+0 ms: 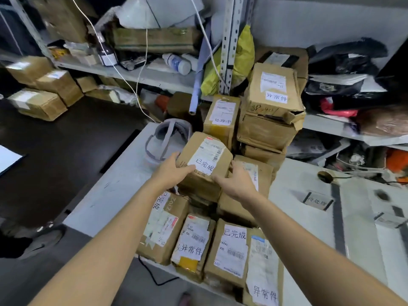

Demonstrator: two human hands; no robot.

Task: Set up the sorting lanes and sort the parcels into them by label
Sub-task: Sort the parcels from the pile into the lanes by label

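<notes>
While the left hand (171,171) and right hand (238,184) clamp the parcel (206,159), fingers curl round it — tips hidden.

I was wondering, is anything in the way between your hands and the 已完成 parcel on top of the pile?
Nothing visible is. The left hand grips the top parcel at its left edge, thumb on the label, and the right hand holds its near right corner. No other box lies on it.

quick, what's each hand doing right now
Left hand: holding the left side of the parcel labelled 已完成, thumb on top.
Right hand: holding the same parcel's right side.
</notes>
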